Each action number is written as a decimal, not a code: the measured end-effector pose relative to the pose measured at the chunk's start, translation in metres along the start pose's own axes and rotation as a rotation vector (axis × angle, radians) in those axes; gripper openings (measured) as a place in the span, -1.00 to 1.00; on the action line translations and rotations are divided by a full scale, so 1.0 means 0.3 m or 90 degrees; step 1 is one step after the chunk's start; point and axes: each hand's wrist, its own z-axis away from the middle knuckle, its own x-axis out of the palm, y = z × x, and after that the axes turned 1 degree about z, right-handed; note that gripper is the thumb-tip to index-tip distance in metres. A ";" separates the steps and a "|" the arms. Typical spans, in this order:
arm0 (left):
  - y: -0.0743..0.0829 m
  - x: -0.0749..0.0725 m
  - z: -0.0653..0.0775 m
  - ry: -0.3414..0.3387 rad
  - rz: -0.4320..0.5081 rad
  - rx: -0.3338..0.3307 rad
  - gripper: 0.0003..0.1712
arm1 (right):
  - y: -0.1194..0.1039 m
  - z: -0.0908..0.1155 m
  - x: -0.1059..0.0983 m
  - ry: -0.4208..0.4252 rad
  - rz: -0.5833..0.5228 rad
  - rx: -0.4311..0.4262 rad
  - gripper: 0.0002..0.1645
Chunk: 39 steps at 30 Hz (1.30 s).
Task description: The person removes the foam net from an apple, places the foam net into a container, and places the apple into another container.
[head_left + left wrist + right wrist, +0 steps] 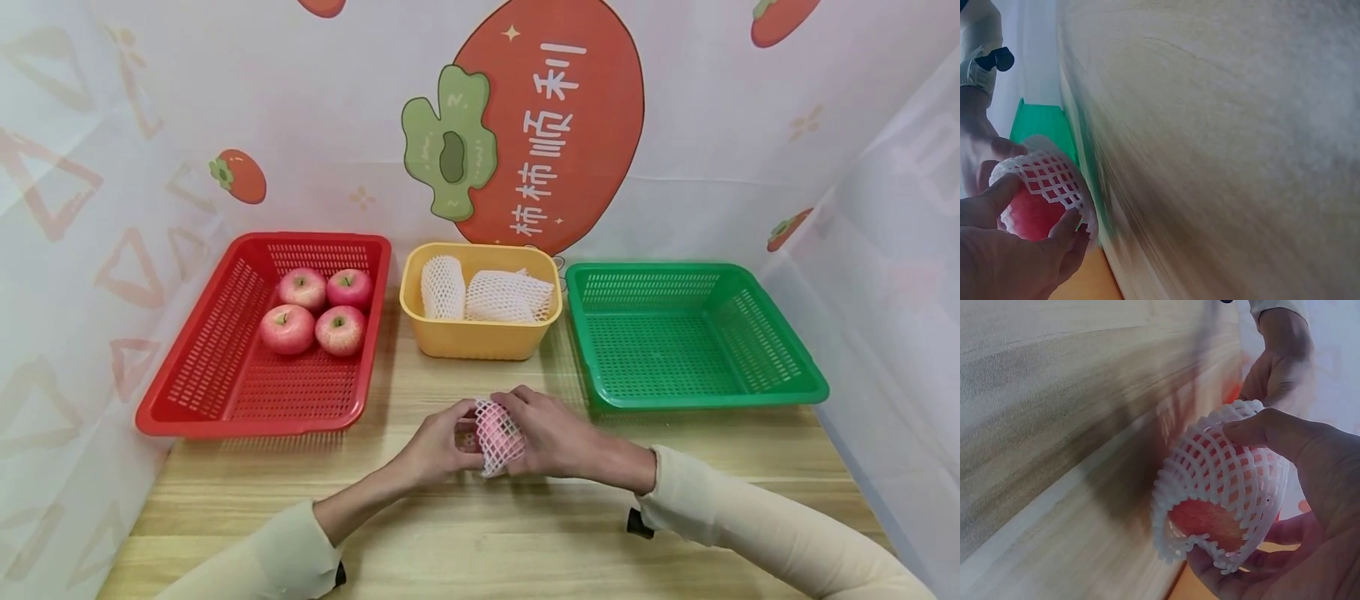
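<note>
Both hands hold one red apple (pixel 1030 215) that sits inside a white foam net sleeve (pixel 499 438), in front of the yellow bin. My left hand (pixel 438 443) curls its thumb and fingers round the left end, where bare red skin shows in the left wrist view. From the other side my right hand (pixel 553 435) grips the netted apple, its thumb lying on the mesh in the right wrist view. There the net (pixel 1216 475) covers most of the fruit, and an open end leaves a patch of apple (pixel 1209 520) uncovered.
A red basket (pixel 255 429) at left holds several apples (pixel 288 328). Behind the hands, a yellow bin (pixel 480 340) contains white foam nets (pixel 508 296). To the right stands a green basket (pixel 667 350). All rest on a wooden table (pixel 525 542) before a printed backdrop.
</note>
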 end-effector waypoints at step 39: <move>0.011 -0.034 0.009 0.012 -0.124 0.005 -0.18 | 0.025 0.024 -0.046 0.118 -0.069 -0.108 -0.73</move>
